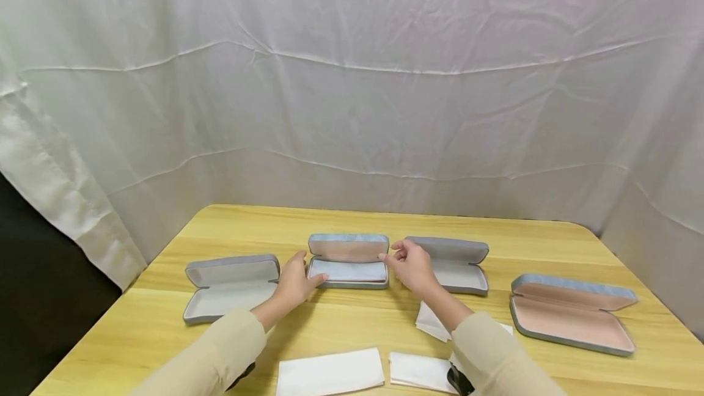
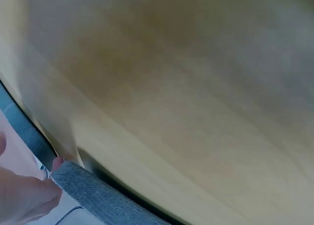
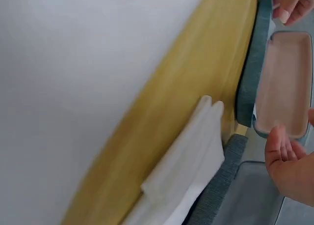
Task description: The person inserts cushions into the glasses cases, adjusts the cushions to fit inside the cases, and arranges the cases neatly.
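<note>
An eyeglass case (image 1: 348,247) with a light blue lid and pink lining stands open near the table's middle. A folded light blue cloth (image 1: 352,271) lies in its base. My left hand (image 1: 294,283) is at the case's left end, thumb toward the front corner and fingers spread. At the other end, my right hand (image 1: 414,264) has thumb and fingertips by the lid's right edge. In the right wrist view, the right hand (image 3: 289,161) reaches the near end of the pink-lined lid (image 3: 284,82), fingers loosely extended. The left hand (image 3: 294,6) is at its far end.
Open grey cases stand to the left (image 1: 233,286) and right (image 1: 453,264). Farther right is another open blue case (image 1: 574,313) with pink lining. Folded white cloths lie in front (image 1: 330,373), at front right (image 1: 420,371) and under the right forearm (image 1: 431,322). A pale curtain (image 1: 352,109) hangs behind the table.
</note>
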`<state>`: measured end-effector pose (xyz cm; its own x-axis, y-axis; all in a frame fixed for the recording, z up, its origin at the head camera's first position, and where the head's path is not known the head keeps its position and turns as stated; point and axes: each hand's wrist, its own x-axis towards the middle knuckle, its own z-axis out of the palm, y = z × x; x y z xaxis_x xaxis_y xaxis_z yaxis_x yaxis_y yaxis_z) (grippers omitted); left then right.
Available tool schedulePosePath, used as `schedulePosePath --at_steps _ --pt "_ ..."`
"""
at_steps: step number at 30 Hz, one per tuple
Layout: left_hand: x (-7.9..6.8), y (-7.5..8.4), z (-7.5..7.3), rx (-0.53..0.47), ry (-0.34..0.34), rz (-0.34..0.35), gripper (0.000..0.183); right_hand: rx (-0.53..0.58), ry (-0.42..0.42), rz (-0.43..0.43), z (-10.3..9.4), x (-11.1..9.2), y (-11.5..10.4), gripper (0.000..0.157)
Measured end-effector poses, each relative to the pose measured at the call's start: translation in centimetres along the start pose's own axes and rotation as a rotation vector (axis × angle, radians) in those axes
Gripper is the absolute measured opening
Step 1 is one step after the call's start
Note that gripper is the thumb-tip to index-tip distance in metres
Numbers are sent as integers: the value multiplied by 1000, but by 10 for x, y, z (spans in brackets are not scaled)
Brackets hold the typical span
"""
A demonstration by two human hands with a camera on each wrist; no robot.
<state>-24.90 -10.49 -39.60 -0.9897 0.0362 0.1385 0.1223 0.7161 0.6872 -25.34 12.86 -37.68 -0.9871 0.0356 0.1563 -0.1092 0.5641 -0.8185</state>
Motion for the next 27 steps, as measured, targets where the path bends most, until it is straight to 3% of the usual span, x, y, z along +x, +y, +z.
schedulePosePath --at_steps 4,8,13,20,27 --pt "-1 -5 0 -48 -34 -11 78 19 -32 5 2 -1 4 56" --pt "0 -9 -1 -119 -92 -41 84 62 -71 7 3 0 6 69" --pt "0 -13 -1 -166 -135 -53 91 85 -143 11 3 4 5 72" --pt "1 -15 -3 -150 -146 -45 93 70 -243 12 2 12 4 74" --pt "6 -19 -2 -150 -162 -31 95 94 -285 37 4 16 7 76"
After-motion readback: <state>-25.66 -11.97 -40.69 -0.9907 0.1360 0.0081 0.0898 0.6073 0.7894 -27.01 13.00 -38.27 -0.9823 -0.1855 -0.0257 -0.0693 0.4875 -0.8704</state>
